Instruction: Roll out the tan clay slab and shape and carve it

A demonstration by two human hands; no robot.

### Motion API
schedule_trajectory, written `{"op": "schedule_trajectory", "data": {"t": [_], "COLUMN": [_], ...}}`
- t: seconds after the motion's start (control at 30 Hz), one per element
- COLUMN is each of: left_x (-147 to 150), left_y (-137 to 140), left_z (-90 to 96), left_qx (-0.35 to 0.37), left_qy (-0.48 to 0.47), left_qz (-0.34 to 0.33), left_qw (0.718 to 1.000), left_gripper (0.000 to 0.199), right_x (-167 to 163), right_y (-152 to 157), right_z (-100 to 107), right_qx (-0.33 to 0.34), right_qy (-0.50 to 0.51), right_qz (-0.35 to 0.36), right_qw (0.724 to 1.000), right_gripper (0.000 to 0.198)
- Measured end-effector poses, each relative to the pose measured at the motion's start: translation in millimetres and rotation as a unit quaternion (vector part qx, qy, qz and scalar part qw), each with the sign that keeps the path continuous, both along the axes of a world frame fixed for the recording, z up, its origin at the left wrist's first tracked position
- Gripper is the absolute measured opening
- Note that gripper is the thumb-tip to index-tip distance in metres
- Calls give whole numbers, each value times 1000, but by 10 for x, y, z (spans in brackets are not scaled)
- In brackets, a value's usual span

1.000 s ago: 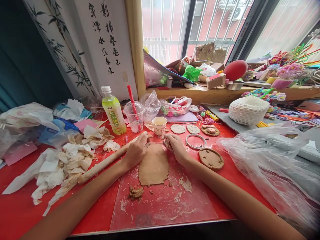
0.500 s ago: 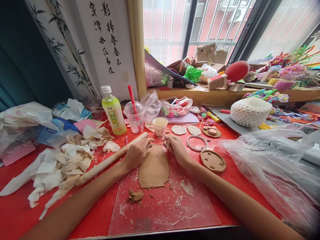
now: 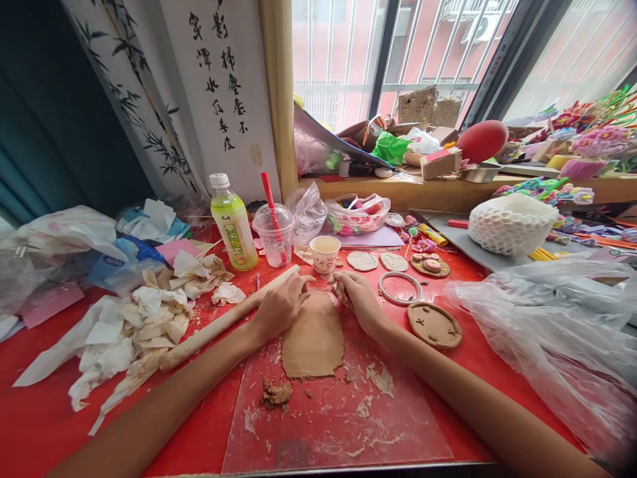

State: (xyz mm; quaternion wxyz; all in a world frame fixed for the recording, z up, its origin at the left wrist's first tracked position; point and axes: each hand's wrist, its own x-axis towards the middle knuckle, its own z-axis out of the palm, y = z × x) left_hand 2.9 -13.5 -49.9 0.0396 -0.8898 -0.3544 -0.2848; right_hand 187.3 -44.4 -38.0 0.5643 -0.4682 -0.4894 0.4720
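Observation:
A flat brown clay slab (image 3: 313, 342) lies on a clear sheet (image 3: 338, 435) over the red table. My left hand (image 3: 281, 302) is at the slab's upper left edge, fingers curled inward, next to the end of a long wooden rolling pin (image 3: 219, 325). At the upper right edge, my right hand (image 3: 358, 299) has its fingertips pinched together. What either set of fingers holds, if anything, is hidden. Just beyond both hands stands a paper cup (image 3: 325, 254). A crumbly clay lump (image 3: 277, 393) sits below the slab's lower left corner.
Crumpled tissues (image 3: 149, 315) lie to the left. Behind are a drink bottle (image 3: 233, 226) and a plastic cup with a red straw (image 3: 275, 236). A white ring (image 3: 400, 287), a round clay plaque (image 3: 434, 325) and a plastic bag (image 3: 527, 338) are on the right.
The whole view has shifted slightly, so everything appears a little further right and lower. My hands stay at the slab's far end, with only a slight change in the fingers.

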Motion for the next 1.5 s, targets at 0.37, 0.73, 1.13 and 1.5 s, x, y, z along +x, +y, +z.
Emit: {"op": "schedule_trajectory", "data": {"t": [0.37,0.73,1.13,1.5], "left_x": [-3,8,21,14], "left_y": [-16,-45,-56,-33], "left_z": [-14,25,40,0], "left_qx": [0,19,18,10], "left_qy": [13,24,18,15], "left_qz": [8,-7,-19,-15], "left_qw": [1000,1000,999,1000], "left_gripper": [25,22,19,21], "right_x": [4,5,3,0], "right_y": [-8,-18,-16,-11], "right_z": [18,10,-8,-18], "right_qx": [1,5,7,13], "right_qy": [-19,-37,-56,-74], "right_qz": [-3,-10,-12,9], "right_qw": [1000,999,998,997], "right_gripper": [29,28,31,30]}}
